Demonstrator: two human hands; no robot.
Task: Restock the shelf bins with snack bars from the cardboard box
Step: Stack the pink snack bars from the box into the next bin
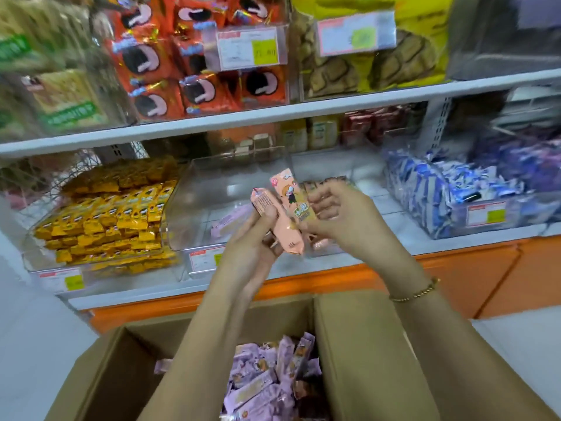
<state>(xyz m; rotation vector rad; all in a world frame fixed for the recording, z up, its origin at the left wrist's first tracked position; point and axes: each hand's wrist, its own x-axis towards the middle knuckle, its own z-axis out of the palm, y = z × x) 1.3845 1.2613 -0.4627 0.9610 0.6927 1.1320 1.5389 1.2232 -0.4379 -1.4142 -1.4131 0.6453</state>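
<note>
A shop shelf mid-restock, read from the left: a bin of yellow packets (115,220) is stacked to its rim, and beside it stands the clear bin (194,189) being filled, which shows little more than a lilac bar (232,221) on its floor. Just in front of that bin's open top, the person's left hand (258,247) is raised with its fingers curled round a small bunch of pink snack bars (288,220) that fan out at different angles. The right hand (343,217) meets them from the other side. Its fingers are bent around what appear to be darker-wrapped bars and also touch the pink ones. A bin of blue-and-white packets (449,192) sits further right on the same shelf. Below both forearms, the open cardboard box (358,344) holds a loose heap of lilac bars (267,384).

The chief risk appears to be the grip itself. The wrappers look glossy and the bars are splayed rather than squared, so one could slide free as they pass between the hands. It might drop into the box, which would do no harm, or land on the shelf lip or the floor.

Sorting is a second hazard. The hands hold pink bars while the bin and the box show lilac ones, so a hurried drop could mix two lines in one bin.

The neighbouring bins also stand close, and a wide sweep of the right wrist with its bracelet (416,294) might nudge the next bin along.
</note>
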